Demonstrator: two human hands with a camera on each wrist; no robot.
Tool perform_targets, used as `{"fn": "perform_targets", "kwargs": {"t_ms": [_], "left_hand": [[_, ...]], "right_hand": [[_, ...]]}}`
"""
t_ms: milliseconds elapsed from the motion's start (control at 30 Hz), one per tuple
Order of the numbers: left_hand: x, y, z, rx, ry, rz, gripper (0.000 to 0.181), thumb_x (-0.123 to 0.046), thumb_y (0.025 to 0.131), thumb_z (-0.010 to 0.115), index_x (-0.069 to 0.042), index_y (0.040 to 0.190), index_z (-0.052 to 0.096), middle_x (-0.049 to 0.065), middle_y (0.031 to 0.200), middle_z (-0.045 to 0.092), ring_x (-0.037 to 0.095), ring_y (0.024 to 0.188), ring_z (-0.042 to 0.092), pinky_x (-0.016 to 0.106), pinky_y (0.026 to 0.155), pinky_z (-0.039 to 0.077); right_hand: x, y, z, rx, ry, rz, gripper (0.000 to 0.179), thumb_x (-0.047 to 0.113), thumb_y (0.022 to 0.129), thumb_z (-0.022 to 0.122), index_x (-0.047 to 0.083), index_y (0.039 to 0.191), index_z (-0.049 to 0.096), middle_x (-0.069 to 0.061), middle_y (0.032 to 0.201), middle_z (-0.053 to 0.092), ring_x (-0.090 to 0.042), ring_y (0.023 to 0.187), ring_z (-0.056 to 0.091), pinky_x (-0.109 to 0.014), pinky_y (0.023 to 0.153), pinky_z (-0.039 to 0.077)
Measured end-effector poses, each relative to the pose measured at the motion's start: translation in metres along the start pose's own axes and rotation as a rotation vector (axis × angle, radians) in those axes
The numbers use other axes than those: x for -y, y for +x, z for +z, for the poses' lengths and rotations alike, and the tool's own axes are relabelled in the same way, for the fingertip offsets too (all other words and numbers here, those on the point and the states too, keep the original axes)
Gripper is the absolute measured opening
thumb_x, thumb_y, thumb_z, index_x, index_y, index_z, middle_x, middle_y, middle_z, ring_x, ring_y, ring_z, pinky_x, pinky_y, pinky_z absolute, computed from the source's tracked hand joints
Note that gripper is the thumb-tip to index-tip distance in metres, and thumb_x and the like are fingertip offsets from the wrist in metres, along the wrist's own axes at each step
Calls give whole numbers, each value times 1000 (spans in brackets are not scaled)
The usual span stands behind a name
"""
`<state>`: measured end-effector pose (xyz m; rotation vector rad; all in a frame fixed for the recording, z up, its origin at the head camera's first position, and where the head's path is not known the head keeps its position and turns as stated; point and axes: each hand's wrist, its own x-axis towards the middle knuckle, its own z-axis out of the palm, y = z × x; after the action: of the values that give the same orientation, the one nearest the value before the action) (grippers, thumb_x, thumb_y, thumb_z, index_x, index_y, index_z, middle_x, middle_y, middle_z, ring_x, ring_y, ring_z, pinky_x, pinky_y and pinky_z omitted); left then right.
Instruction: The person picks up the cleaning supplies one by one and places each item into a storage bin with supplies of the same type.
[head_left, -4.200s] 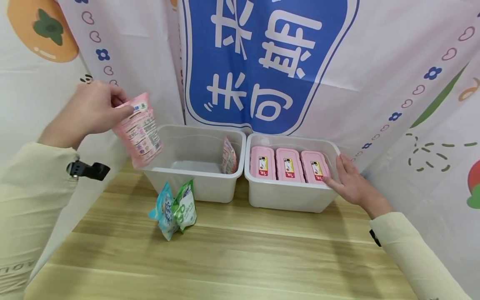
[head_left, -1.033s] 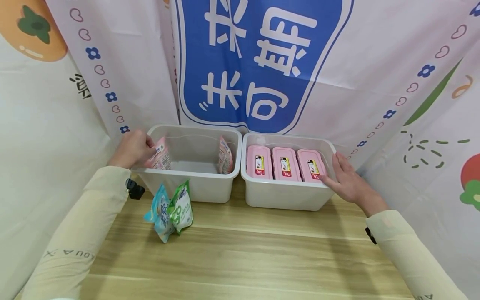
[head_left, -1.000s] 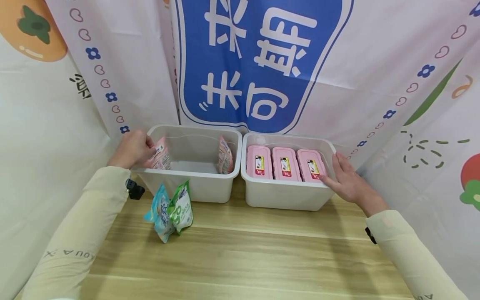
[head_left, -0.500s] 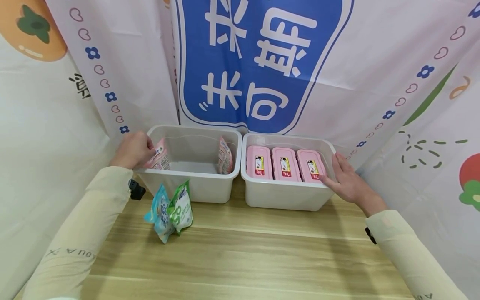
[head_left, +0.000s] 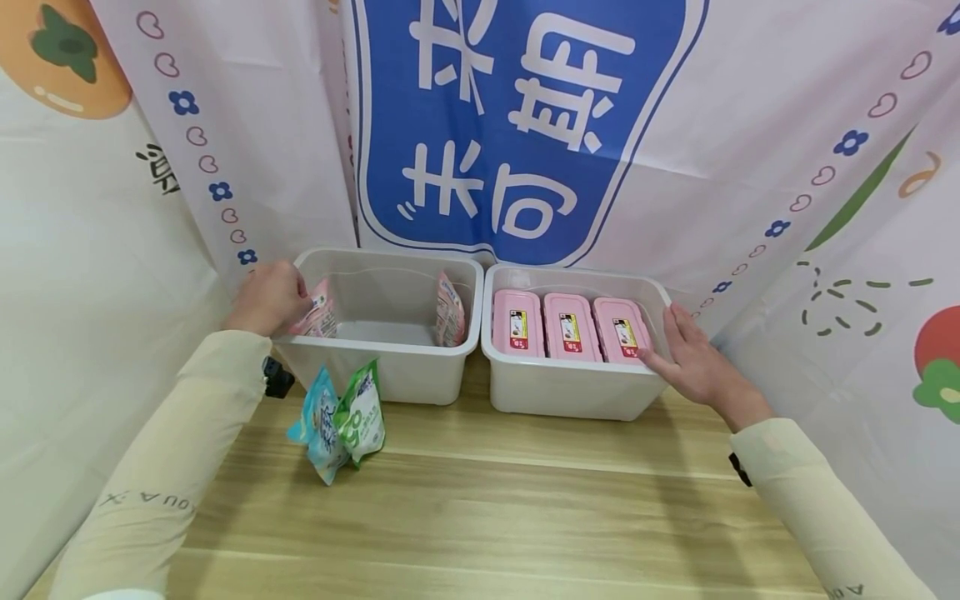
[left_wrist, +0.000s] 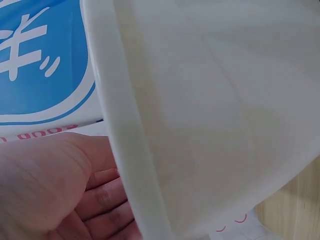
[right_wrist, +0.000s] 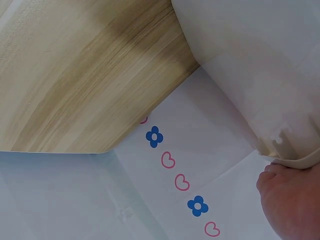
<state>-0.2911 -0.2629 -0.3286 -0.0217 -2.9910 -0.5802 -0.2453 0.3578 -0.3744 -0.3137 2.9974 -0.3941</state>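
Note:
At the left end of the left grey bin, my left hand holds a pink printed packet, its fingers partly hidden. In the left wrist view the fingers pass behind the bin's rim, and the packet is out of sight. A second pink packet stands at that bin's right end. My right hand rests on the right bin's right front corner, fingers straight along the side, thumb over the front rim. Three pink lidded boxes stand side by side inside.
A blue packet and a green-and-white packet stand on the wooden table before the left bin. Behind the bins hangs a printed curtain, and more cloth closes off both sides.
Over the last few seconds my left hand has brought the pink packet down from above into the left bin. Since half a second ago it sits slightly lower. My right hand has stayed put.

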Motion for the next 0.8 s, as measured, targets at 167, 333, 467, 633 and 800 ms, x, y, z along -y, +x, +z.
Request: {"fn": "perform_targets", "kwargs": {"t_ms": [167,333,467,633,800], "left_hand": [[-3,-2,-2,-1,23,-1,16,-9,95,69,7,90,72,23,84,70,36,76,61,40,65,49],[-4,-3,-3,20,13,-14,15,-7,94,70,8,95,72,24,88,70,36,76,62,37,61,50],[-4,-4,-4,31,17,-11,16,-7,95,71,8,97,72,25,90,71,36,77,62,35,60,50],[-4,-6,-8,37,-2,9,17,-5,94,70,10,101,71,28,95,71,36,79,63,37,62,53],[-5,-9,-18,18,-7,41,17,-4,95,70,12,100,70,31,97,71,39,81,64,45,68,56]], "right_hand": [[0,0,0,-2,-6,-2,101,64,107,37,-3,165,-11,-23,175,-19,-47,164,-10,-71,129,6],[-1,0,0,3,-4,2,101,64,107,37,-2,165,-11,-21,175,-21,-48,163,-10,-72,129,6],[-1,0,0,2,-11,3,100,63,108,37,-3,165,-11,-22,175,-20,-48,164,-9,-71,129,7],[1,-1,-1,8,-14,-1,100,63,108,37,-3,165,-11,-23,175,-19,-48,163,-9,-71,129,7],[2,-1,-2,13,-18,-1,100,62,108,38,-4,165,-10,-23,175,-19,-48,163,-10,-70,129,7]]}}
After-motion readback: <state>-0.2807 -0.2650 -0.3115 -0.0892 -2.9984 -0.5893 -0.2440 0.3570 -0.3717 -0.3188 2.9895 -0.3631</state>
